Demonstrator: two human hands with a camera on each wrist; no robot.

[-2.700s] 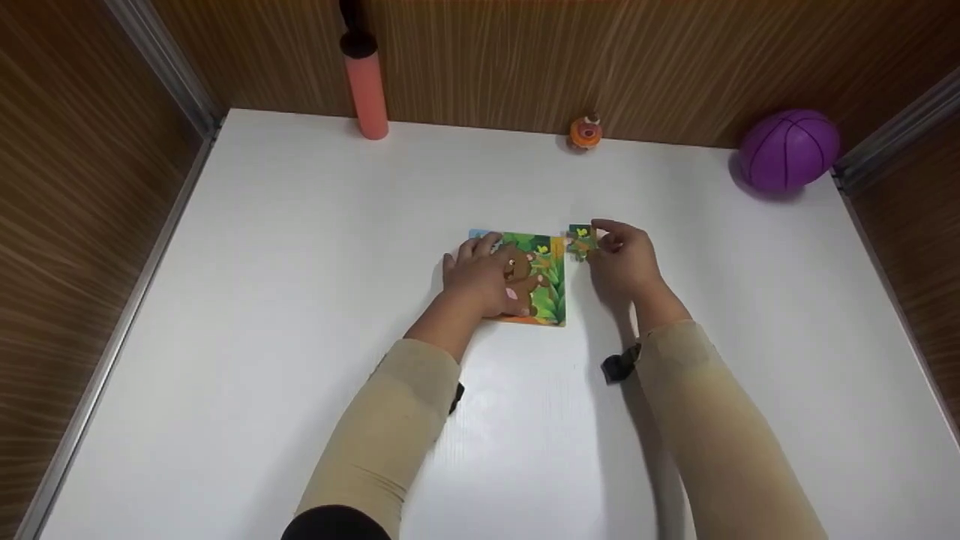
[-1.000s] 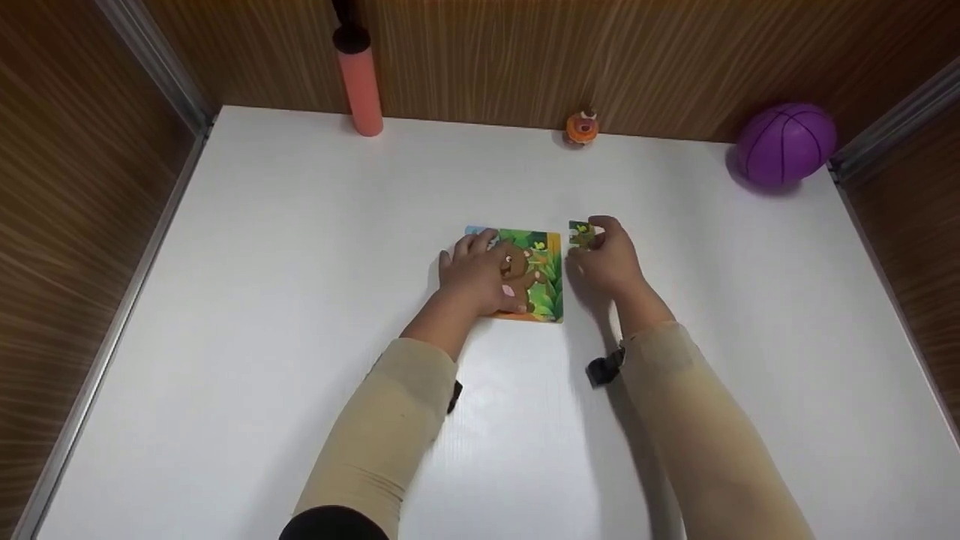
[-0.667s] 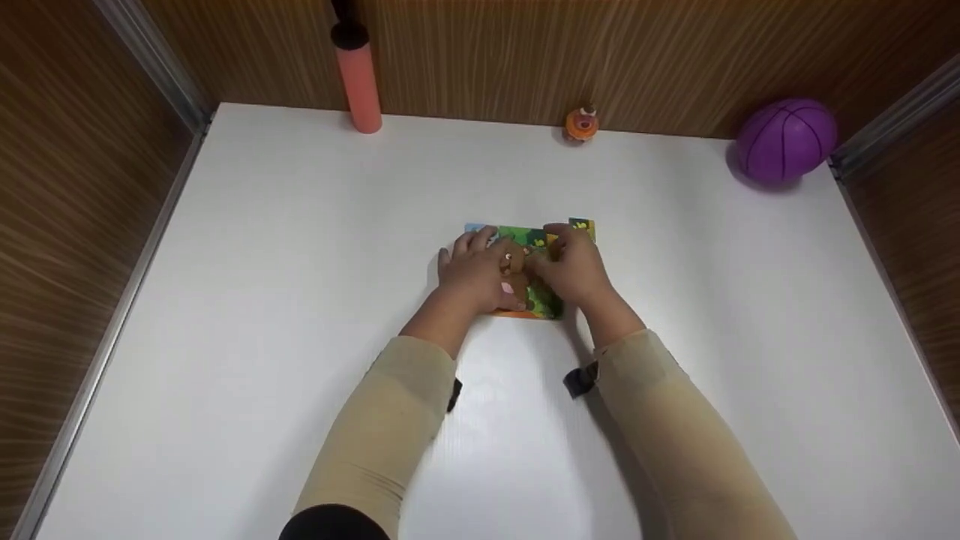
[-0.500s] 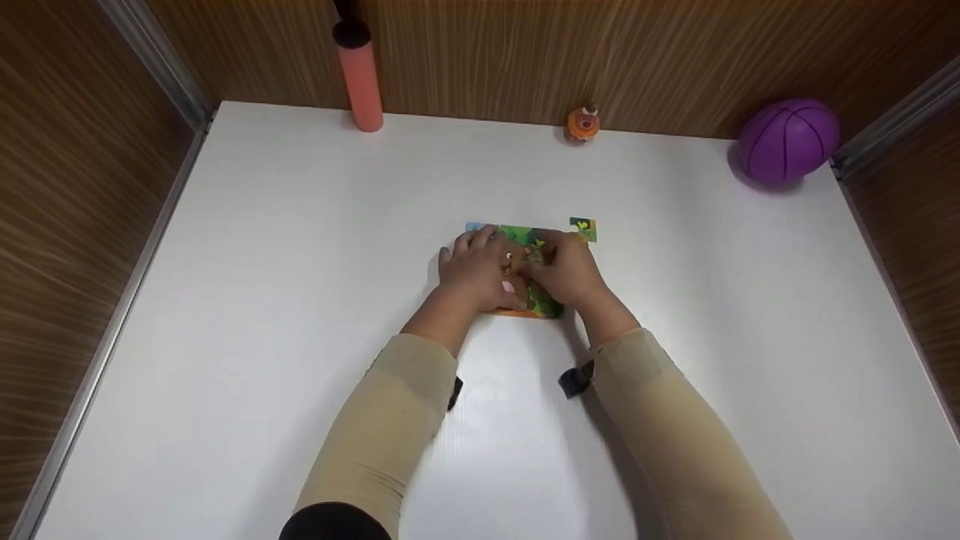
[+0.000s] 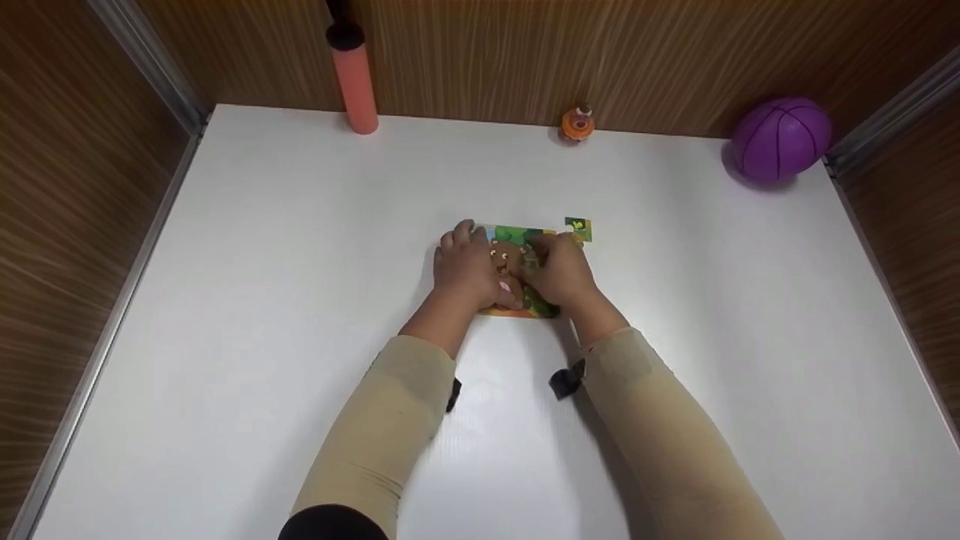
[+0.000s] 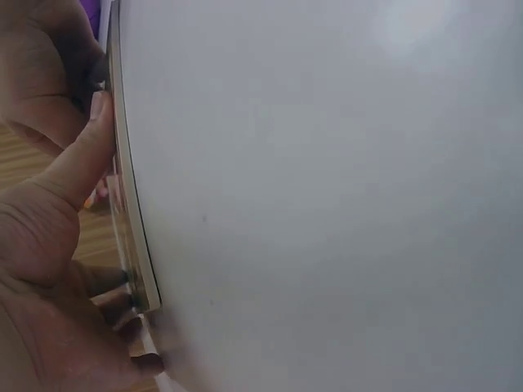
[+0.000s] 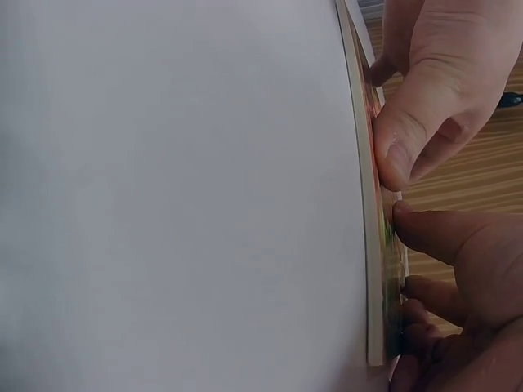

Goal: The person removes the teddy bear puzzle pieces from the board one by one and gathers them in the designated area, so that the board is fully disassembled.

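Observation:
A thin square jigsaw puzzle (image 5: 513, 234) with a brown bear on green leaves lies on the white table. My left hand (image 5: 461, 266) rests over its left side, thumb laid on the bear's lower part and fingers at the far left corner. At the puzzle's right side my right hand (image 5: 562, 270) has its thumb and fingertips down on the picture, around a puzzle piece (image 5: 531, 258) partly hidden by them. The right wrist view also shows the right thumb (image 7: 429, 233) touching the picture side. Just beyond the right hand lies a loose puzzle piece (image 5: 578, 226) with a yellow shape.
Along the back wall stand a coral tube with a black top (image 5: 355, 86), a small orange toy figure (image 5: 577, 125) and a purple ball (image 5: 781, 140). Wood-grain panels (image 5: 480, 56) enclose the table at the back and both sides.
My right hand has let go of the loose piece and moved left onto the puzzle's right side. The left hand has shifted slightly left, baring more of the bear.

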